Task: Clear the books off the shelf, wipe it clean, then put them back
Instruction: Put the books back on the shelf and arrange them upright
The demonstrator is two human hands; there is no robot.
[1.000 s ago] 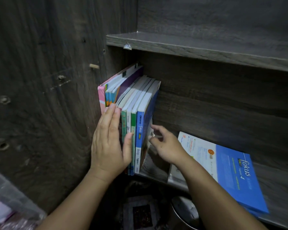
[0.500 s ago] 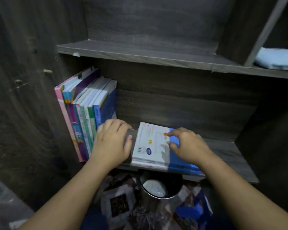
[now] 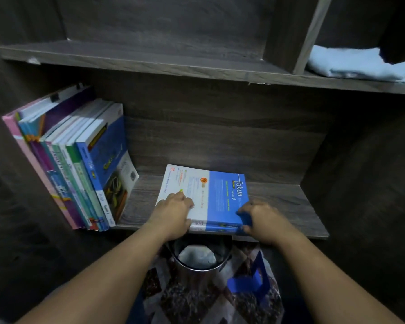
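A small flat stack of blue and white "fokus" books (image 3: 216,195) lies on the dark wooden shelf (image 3: 288,206), near its front edge. My left hand (image 3: 173,212) rests on the stack's white left part, fingers curled over the front edge. At the stack's front right corner my right hand (image 3: 262,218) grips, thumb on top. A row of several books (image 3: 80,164) leans leftwards against the left wall of the shelf, untouched by either hand.
A light blue cloth (image 3: 358,65) lies on the upper shelf at the right, behind an upright divider (image 3: 290,36). Below the shelf stand a round metal bin (image 3: 198,258) and a blue object (image 3: 248,281) on a patterned floor mat.
My left hand left the leaning row of books and came onto the flat stack. My right hand shifted from the stack's top to its front right corner. The view swung right.
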